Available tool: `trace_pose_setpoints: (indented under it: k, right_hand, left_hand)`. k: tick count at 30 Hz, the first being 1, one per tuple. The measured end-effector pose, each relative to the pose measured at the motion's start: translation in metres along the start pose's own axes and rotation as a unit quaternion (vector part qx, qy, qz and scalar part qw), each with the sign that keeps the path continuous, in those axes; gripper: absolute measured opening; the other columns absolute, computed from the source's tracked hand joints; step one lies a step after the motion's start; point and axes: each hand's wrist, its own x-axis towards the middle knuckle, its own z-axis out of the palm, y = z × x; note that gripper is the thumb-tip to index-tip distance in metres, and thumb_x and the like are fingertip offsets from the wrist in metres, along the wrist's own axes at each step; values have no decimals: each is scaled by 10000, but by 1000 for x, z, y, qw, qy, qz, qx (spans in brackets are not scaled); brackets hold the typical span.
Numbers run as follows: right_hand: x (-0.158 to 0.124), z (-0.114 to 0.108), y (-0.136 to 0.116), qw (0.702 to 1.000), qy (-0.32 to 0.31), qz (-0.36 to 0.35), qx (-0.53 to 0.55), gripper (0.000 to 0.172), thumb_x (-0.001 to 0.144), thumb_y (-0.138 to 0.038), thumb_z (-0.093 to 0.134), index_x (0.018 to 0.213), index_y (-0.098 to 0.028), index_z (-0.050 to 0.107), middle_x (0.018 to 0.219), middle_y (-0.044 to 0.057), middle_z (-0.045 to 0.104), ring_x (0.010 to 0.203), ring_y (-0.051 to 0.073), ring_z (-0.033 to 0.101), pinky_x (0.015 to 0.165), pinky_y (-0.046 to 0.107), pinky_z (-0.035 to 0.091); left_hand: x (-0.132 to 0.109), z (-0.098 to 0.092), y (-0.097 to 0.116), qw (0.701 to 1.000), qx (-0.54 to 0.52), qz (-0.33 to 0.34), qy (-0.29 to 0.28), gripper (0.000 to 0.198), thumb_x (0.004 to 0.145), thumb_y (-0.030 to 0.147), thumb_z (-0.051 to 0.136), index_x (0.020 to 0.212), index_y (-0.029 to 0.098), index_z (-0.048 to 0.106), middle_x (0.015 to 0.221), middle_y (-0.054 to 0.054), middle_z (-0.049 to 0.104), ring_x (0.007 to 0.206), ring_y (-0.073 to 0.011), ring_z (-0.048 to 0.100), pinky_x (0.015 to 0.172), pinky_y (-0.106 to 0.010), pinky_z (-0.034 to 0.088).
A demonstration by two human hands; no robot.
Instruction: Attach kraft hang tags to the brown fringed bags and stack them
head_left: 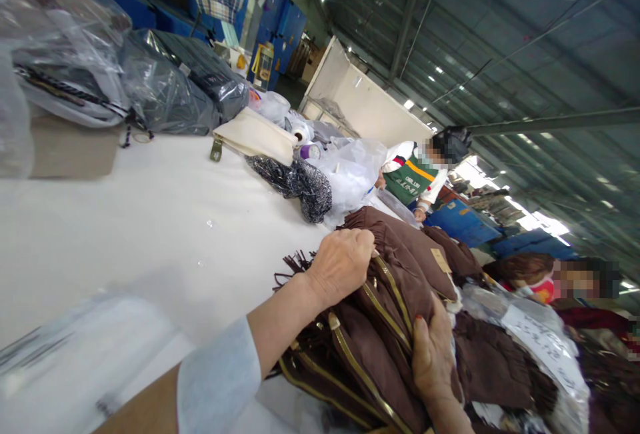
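Brown padded jackets with gold zips and dark fringes lie in a pile at the lower middle. My left hand [343,264] is closed on the fringed edge of the upper brown jacket [400,241], beside a gold zip. Lower right, my right hand [435,351] grips the same brown fabric, thumb towards the zips and fingers partly hidden in the folds. A small tan label [441,261] shows on the jacket. Further gold zips [357,361] run down the layers below my hands.
On the white table [165,221] are grey bagged goods [170,81], a cream zip pouch [257,134], a black-and-white speckled bundle [295,184] and clear plastic bags [350,174]. A person in a green apron [413,177] stands across it. More people and brown garments [493,361] are at right.
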Motion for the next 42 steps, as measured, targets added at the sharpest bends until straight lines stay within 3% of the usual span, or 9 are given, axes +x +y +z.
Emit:
trace_pose_setpoints:
  k: [4, 7, 11, 22, 29, 32, 35, 38, 42]
  right_hand:
    - [0, 0, 0, 1000, -1, 2, 1, 693, 846, -526, 225, 1280, -4, 363, 1242, 242, 431, 1179, 340, 354, 979, 545, 266]
    - [-1, -1, 0, 1000, -1, -3, 0, 690, 849, -522, 218, 1283, -5, 359, 1246, 241, 426, 1182, 336, 350, 982, 541, 263]
    - [0, -2, -3, 1000, -1, -5, -1, 684, 845, -526, 220, 1282, -20, 366, 1240, 230, 433, 1175, 336, 358, 980, 540, 266]
    - [0, 2, 0, 1000, 8, -4, -2, 655, 845, -519, 232, 1292, -57, 357, 1237, 210, 434, 1176, 332, 358, 972, 547, 274]
    - [0, 0, -3, 1000, 8, -11, 3, 638, 853, -498, 235, 1297, -56, 351, 1243, 212, 430, 1184, 331, 351, 974, 546, 269]
    - [0, 0, -3, 1000, 10, -11, 3, 636, 853, -501, 236, 1296, -60, 355, 1247, 209, 429, 1181, 330, 354, 970, 549, 272]
    - [-1, 0, -3, 1000, 8, -7, 3, 658, 851, -511, 234, 1290, -37, 360, 1240, 221, 434, 1175, 332, 360, 972, 545, 272]
    - [-1, -1, -2, 1000, 5, 3, 1, 686, 846, -525, 228, 1285, -15, 362, 1236, 234, 432, 1180, 340, 352, 975, 547, 265]
    - [-1, 1, -1, 1000, 9, 4, 2, 688, 841, -531, 224, 1288, -26, 359, 1234, 226, 432, 1177, 337, 353, 976, 550, 263]
  left_hand:
    - [-6, -5, 5, 988, 77, 137, -1, 202, 852, 116, 304, 777, 145, 489, 732, -76, 572, 707, -225, 540, 635, -335, 411]
    - [-6, -19, 15, 992, -121, 13, 28, 198, 877, 192, 317, 780, 157, 485, 710, -36, 576, 659, -166, 530, 616, -282, 402]
    - [-7, -37, 16, 896, -409, -165, 44, 213, 854, 249, 383, 664, 180, 452, 569, 45, 491, 530, -86, 448, 547, -211, 354]
    - [3, -15, 10, 867, -415, -274, -21, 181, 785, 336, 500, 837, 182, 581, 645, 33, 569, 572, -112, 515, 543, -234, 378]
    - [4, -7, 13, 989, -112, -90, 30, 186, 827, 209, 488, 676, 164, 589, 717, -23, 596, 727, -159, 543, 659, -279, 407]
    - [-6, -2, 12, 999, 24, 38, 24, 206, 859, 170, 397, 732, 161, 558, 748, -54, 588, 756, -191, 535, 672, -312, 410]
    - [-7, -1, 13, 998, -46, -46, 1, 149, 846, 179, 432, 746, 163, 542, 766, -42, 592, 756, -178, 535, 687, -299, 402]
    - [-2, -7, 14, 929, -280, -238, -50, 155, 794, 201, 502, 643, 168, 512, 621, 12, 550, 612, -130, 505, 594, -253, 370]
    - [1, -15, 10, 713, -594, -355, -114, 207, 724, 162, 533, 534, 147, 453, 444, 55, 433, 379, -43, 308, 416, -192, 202]
